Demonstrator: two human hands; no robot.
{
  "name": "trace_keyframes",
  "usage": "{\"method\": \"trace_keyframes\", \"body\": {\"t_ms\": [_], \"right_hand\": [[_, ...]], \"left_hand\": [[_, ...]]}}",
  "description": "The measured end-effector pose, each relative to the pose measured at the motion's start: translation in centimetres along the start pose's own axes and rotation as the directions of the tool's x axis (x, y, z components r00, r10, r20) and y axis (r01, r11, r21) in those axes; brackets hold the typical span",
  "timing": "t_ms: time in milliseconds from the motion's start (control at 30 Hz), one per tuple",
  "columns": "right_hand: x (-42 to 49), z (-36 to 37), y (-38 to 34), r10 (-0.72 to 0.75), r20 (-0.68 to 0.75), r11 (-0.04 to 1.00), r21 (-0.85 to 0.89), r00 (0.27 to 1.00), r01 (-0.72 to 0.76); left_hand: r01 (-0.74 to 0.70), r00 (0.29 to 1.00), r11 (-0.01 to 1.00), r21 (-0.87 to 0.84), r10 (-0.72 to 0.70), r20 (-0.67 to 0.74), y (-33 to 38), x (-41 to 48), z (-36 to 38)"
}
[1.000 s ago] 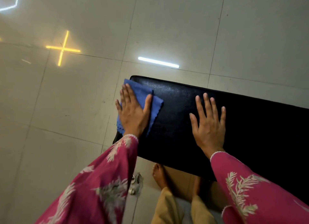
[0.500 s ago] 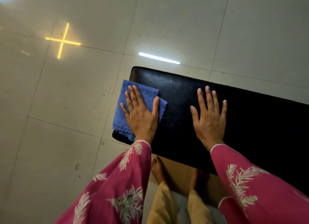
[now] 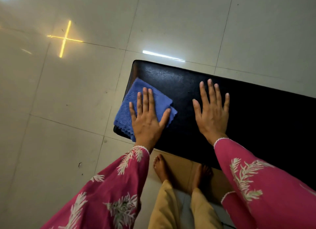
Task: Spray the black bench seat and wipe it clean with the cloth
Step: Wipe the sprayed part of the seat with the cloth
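Note:
The black bench seat (image 3: 256,119) runs from the middle of the view off to the right, and its left end is in full sight. A folded blue cloth (image 3: 127,107) lies on that left end, near the front corner. My left hand (image 3: 147,119) presses flat on the cloth with the fingers spread. My right hand (image 3: 212,112) rests flat on the bare seat to the right of the cloth, fingers apart, holding nothing. No spray bottle is in view.
Pale glossy floor tiles (image 3: 68,109) surround the bench and carry bright reflections of ceiling lights. My bare feet (image 3: 160,167) stand on a brown mat (image 3: 181,167) just in front of the bench. Pink patterned sleeves cover both forearms.
My left hand has slid the cloth from the far left corner of the seat back toward the near edge. My right hand has stayed flat in the same spot.

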State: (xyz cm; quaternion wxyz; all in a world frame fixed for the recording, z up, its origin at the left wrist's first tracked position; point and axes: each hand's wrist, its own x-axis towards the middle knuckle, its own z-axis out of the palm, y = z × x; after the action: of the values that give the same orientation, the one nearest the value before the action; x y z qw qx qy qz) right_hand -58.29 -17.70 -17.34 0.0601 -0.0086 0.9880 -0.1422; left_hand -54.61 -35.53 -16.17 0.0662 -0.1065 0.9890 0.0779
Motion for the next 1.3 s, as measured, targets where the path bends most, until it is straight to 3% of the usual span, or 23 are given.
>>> {"method": "trace_keyframes", "body": {"t_ms": [67, 100, 167, 267, 333, 367, 433, 500, 533, 600, 667, 733, 767, 833, 900, 967, 1000, 1033, 1100, 1167, 1233, 1300], "right_hand": [[0.0, -0.6, 0.1, -0.007, 0.033, 0.999, 0.04, 0.999, 0.006], [-0.2, -0.9, 0.3, -0.014, 0.049, 0.998, 0.06, 0.999, 0.011], [-0.7, -1.5, 1.1, -0.007, 0.041, 0.997, 0.078, 0.999, 0.003], [-1.2, -2.3, 3.0, 0.052, 0.013, 0.997, 0.064, 0.999, -0.053], [-1.3, -2.4, 3.8, 0.061, 0.014, 0.997, 0.049, 0.998, -0.062], [-1.2, -2.5, 4.0, 0.055, 0.017, 0.997, 0.044, 0.998, -0.056], [-1.1, -2.5, 4.1, 0.046, 0.02, 0.998, 0.038, 0.999, -0.047], [-1.1, -2.7, 4.4, 0.056, 0.024, 0.998, 0.033, 0.998, -0.057], [-1.2, -2.8, 4.7, 0.064, 0.029, 0.998, 0.028, 0.998, -0.065], [-1.2, -3.1, 5.5, 0.085, 0.024, 0.996, 0.015, 0.996, -0.086], [-1.2, -3.3, 6.4, 0.129, 0.012, 0.991, 0.014, 0.992, -0.129], [-1.3, -3.4, 7.0, 0.17, 0.009, 0.985, 0.015, 0.985, -0.17], [-1.4, -3.4, 7.1, 0.176, 0.006, 0.984, 0.01, 0.984, -0.176], [-1.6, -3.3, 7.2, 0.183, 0.003, 0.983, 0.009, 0.983, -0.183], [-1.8, -3.3, 7.3, 0.196, 0.013, 0.981, 0.017, 0.981, -0.196], [-2.1, -3.3, 7.7, 0.198, 0.026, 0.98, 0.006, 0.98, -0.198], [-2.2, -3.3, 7.9, 0.192, 0.031, 0.981, -0.001, 0.981, -0.192], [-2.2, -3.3, 8.0, 0.183, 0.036, 0.983, -0.006, 0.982, -0.183], [-2.2, -3.2, 8.1, 0.175, 0.04, 0.985, -0.005, 0.984, -0.174], [-2.3, -3.0, 8.0, 0.18, 0.033, 0.984, -0.003, 0.983, -0.18], [-2.3, -2.8, 8.1, 0.184, 0.019, 0.983, -0.004, 0.983, -0.184], [-2.3, -2.6, 8.1, 0.184, 0.003, 0.983, -0.004, 0.983, -0.184]], "left_hand": [[-0.233, 0.972, 0.971, 0.057, 0.233, 0.004, -2.1, -1.0, 0.1], [-0.276, 0.961, 0.959, 0.061, 0.277, 0.002, -3.2, -1.2, 0.2], [-0.142, 0.989, 0.99, 0.013, 0.142, -0.028, -3.6, -0.8, 0.1], [0.257, 0.964, 0.96, -0.112, -0.263, -0.038, -0.2, 1.4, -0.1], [0.297, 0.954, 0.952, -0.077, -0.298, -0.008, 2.1, 2.4, -0.2], [0.222, 0.975, 0.974, -0.036, -0.222, 0.003, 2.6, 2.4, -0.2], [-0.075, 0.997, 0.997, 0.019, 0.074, 0.031, 2.3, 1.4, -0.1], [-0.392, 0.92, 0.918, 0.054, 0.39, 0.04, 0.5, 0.8, -0.1], [-0.462, 0.887, 0.885, 0.064, 0.46, 0.041, -0.6, 1.0, -0.1], [-0.36, 0.933, 0.931, 0.063, 0.359, 0.025, -1.5, 2.1, -0.2], [-0.036, 0.999, 0.999, -0.002, 0.036, -0.012, 0.1, 3.6, -0.6], [0.226, 0.974, 0.972, -0.062, -0.227, 0.001, 3.6, 4.8, -0.4], [0.274, 0.962, 0.959, -0.069, -0.272, 0.034, 5.3, 5.1, -0.3], [0.191, 0.98, 0.981, -0.041, -0.188, 0.064, 7.5, 5.1, 0.0], [-0.058, 0.996, 0.998, 0.009, 0.058, 0.067, 7.0, 4.4, -0.1], [-0.3, 0.952, 0.953, 0.039, 0.296, 0.08, 4.9, 4.4, -0.2], [-0.332, 0.942, 0.942, 0.041, 0.329, 0.072, 4.0, 4.9, -0.1], [-0.29, 0.957, 0.956, 0.042, 0.288, 0.045, 3.5, 5.4, -0.1], [-0.031, 1.0, 0.999, -0.013, 0.031, -0.007, 4.5, 6.4, -0.3], [0.224, 0.975, 0.971, -0.078, -0.223, 0.026, 7.6, 7.3, -0.1], [0.204, 0.977, 0.977, -0.063, -0.2, 0.071, 10.4, 7.3, 0.1], [-0.05, 0.994, 0.999, -0.019, 0.051, 0.099, 11.3, 6.3, 0.1]]}}
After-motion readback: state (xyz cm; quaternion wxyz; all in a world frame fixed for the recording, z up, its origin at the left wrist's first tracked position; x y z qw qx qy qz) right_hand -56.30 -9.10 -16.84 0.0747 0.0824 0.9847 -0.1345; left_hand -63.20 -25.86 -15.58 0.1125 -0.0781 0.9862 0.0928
